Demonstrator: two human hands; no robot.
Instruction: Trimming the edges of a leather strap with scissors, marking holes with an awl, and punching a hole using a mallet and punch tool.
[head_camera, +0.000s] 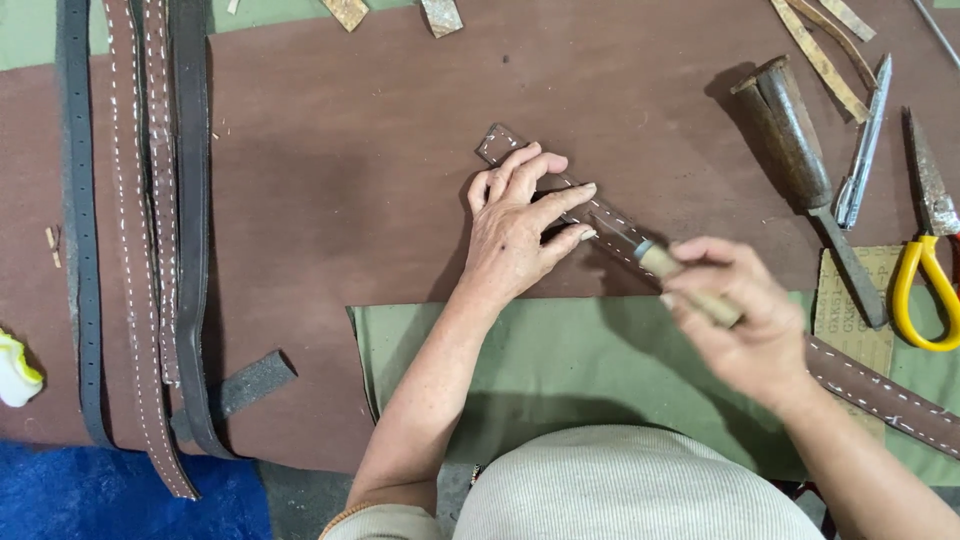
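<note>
Across the middle of the brown work board (340, 200) my brown stitched strap (880, 395) runs slantwise toward its right edge. My left hand (515, 235) lies spread, pinning its far end; my right hand (745, 320) grips a wooden-handled knife (650, 258). The blade sits just beside my pinning fingers (565, 200), so a slip could cut them.

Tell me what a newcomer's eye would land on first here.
Mid-frame, the left hand presses a stitched brown leather strap flat while the right hand holds a wooden-handled tool against it. Yellow-handled scissors lie far right; a bundle of long straps runs down the left.
</note>
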